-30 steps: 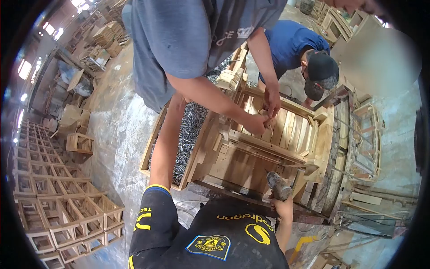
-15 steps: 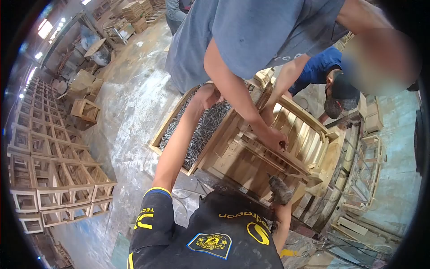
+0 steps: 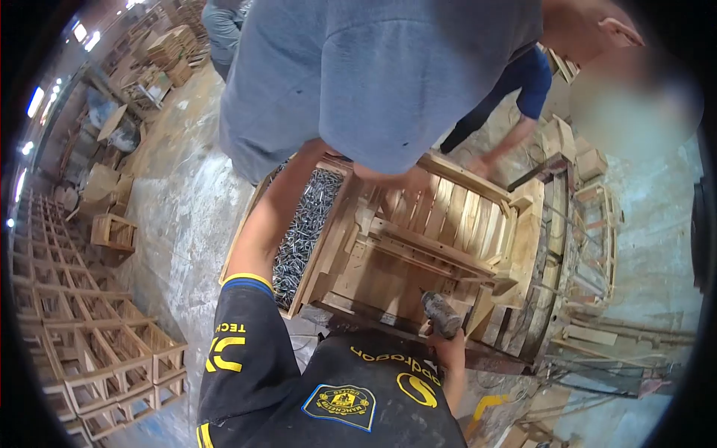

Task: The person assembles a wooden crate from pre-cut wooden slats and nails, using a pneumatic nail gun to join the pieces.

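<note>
My left forearm [image 3: 261, 224] reaches over a wooden box [image 3: 224, 269] of loose metal screws [image 3: 306, 231]. Its hand is hidden at the edge of a co-worker's grey shirt, so its fingers do not show. My right hand [image 3: 448, 347], low and close to my body, is closed around a dark grey power drill [image 3: 442, 315], whose tip points up and to the left. Beyond the drill lies a wooden frame with slats [image 3: 441, 216] and a long rail [image 3: 426, 246]. The drill's tip appears apart from the rail.
A co-worker in a grey shirt [image 3: 418, 82] leans across the frame, an arm over it. Another person in blue [image 3: 534, 82] reaches in from the far right. Stacked wooden frames [image 3: 112, 358] stand at left. A metal-edged bench [image 3: 549, 246] supports the work.
The grey-shirted co-worker has leaned in further, covering my left hand, which earlier showed above the screws. The view has shifted. The drill stays in my right hand.
</note>
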The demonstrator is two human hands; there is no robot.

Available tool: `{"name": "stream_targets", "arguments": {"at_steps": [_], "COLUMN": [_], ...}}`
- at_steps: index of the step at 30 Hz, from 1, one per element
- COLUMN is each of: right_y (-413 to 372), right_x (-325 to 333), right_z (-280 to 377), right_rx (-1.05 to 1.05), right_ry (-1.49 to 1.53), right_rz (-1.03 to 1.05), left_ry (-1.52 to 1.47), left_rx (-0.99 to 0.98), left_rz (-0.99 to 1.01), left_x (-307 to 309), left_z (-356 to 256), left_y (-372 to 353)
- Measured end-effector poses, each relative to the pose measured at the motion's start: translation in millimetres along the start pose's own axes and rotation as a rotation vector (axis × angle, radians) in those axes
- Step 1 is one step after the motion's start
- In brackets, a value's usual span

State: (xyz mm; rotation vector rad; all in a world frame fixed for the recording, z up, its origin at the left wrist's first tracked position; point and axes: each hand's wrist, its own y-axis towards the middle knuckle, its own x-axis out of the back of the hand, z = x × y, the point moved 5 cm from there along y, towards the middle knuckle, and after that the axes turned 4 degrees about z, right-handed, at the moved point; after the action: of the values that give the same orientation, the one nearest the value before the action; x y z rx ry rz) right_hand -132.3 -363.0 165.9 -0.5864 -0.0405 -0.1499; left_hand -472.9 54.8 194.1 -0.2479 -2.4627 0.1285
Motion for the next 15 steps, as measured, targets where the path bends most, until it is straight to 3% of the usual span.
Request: {"name": "stream_targets", "arguments": {"at_steps": [6, 15], "right_y": [7, 6], "right_x": [10, 6], "right_z": [-32, -12], "right_rx": [-0.051, -0.045], "right_ry": [0.053, -0.016], "right_rz": [-0.004, 0.011], "left_ry": [0.019, 0.003], "left_rx": [0.038, 0.083], "left_rz": [0.061, 0.044], "left_x": [7, 7], "left_z": [13, 26], "left_y": [4, 6]}}
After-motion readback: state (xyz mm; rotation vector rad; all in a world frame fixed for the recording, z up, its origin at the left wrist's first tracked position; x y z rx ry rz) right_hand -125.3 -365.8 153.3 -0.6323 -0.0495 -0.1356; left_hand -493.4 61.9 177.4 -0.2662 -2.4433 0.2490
